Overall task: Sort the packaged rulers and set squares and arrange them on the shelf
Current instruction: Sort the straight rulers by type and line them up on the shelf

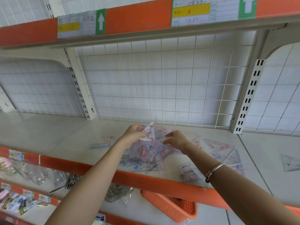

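Clear plastic packs of rulers heaped on the shelf, outlines blurring together, my left hand gripping 1 tilted pack above the heap, my right hand at its edge, grip impossible to tell, set squares flat just right, print unreadable

The setting is a retail shop. Indicators: gondola shelving with slotted metal uprights, a wire-grid back panel and orange price strips along each shelf edge. Printed price labels with green arrows are mounted on the strips. Packaged small goods lie on the lower shelves. An orange plastic basket stands on a lower shelf.
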The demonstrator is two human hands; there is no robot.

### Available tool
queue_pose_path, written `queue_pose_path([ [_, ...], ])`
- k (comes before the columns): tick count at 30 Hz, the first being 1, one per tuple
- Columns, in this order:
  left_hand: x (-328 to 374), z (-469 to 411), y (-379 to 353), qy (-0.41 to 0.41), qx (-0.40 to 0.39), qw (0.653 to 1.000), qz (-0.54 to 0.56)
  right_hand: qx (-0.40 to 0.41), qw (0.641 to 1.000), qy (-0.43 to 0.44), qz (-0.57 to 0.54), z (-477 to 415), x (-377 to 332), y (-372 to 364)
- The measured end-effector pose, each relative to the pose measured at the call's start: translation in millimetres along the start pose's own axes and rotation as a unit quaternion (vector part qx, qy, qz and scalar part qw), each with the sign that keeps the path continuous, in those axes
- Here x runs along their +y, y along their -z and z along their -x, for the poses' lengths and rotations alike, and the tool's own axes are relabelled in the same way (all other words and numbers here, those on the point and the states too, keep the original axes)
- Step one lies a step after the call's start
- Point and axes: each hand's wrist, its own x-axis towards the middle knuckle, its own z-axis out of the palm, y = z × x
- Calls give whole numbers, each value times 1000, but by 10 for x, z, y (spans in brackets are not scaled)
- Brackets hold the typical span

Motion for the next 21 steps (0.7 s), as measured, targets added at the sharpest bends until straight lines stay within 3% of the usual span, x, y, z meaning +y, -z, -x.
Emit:
queue_pose_path([
  [10,-84,40,-88,-95,50,994,-10,-7,998,-32,-63,-8,-22,-2],
  [21,-93,47,-134,-144,72,987,2,15,970,-84,-226,72,-21,186],
])
